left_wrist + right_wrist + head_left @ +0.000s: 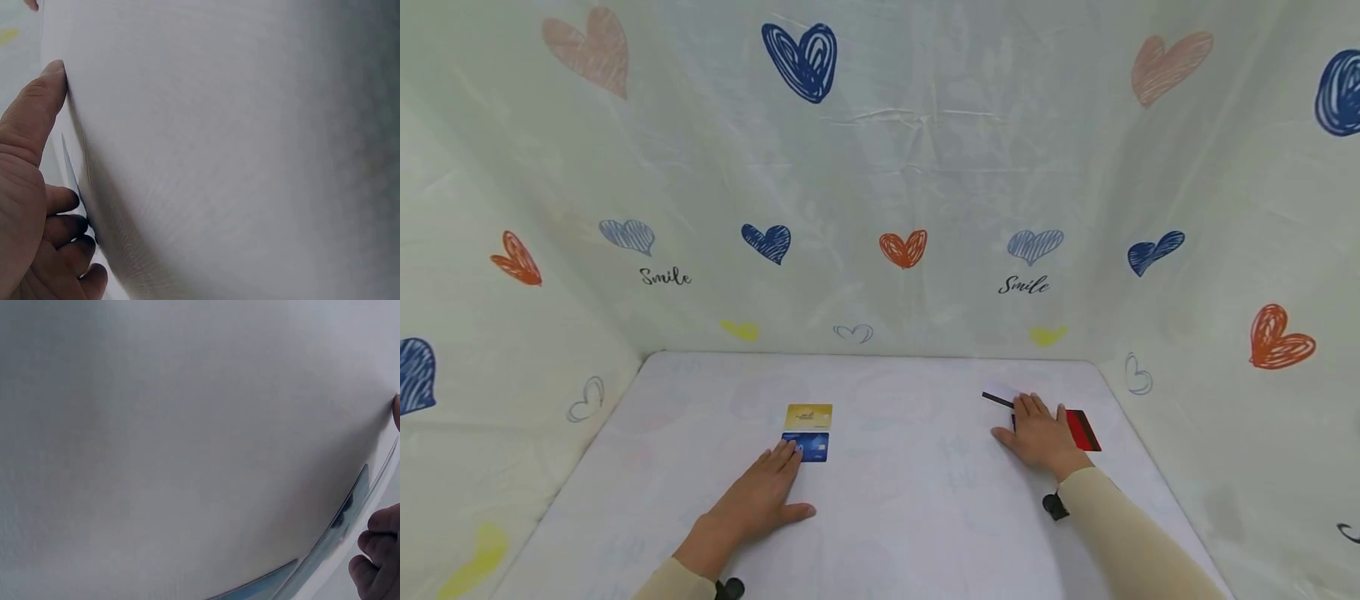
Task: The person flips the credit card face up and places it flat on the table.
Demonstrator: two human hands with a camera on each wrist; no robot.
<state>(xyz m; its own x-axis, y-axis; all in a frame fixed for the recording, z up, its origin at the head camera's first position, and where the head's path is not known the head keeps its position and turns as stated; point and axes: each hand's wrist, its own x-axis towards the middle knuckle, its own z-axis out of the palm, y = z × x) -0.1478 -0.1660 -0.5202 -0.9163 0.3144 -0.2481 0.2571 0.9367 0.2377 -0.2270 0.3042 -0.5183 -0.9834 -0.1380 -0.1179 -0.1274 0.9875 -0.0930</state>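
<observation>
My left hand [756, 500] lies with straight fingers, their tips resting on a blue bank card [816, 448]. Just beyond that card, edge to edge or nearly so, is a gold card [808, 415]. On the right side, my right hand [1041, 437] rests flat over other cards and covers most of them. A red card [1081, 429] with a dark stripe shows to its right. Past the fingertips a thin dark strip [997, 399] sticks out; what it belongs to is hidden. In the right wrist view, card edges [337, 519] show beneath the hand at a low angle.
A white-covered table [910, 483] holds the cards, with the two groups well apart on it. A pale curtain [880, 167] printed with hearts and the word Smile rises at the back and both sides. A dark wrist device [1056, 506] sits at the right sleeve.
</observation>
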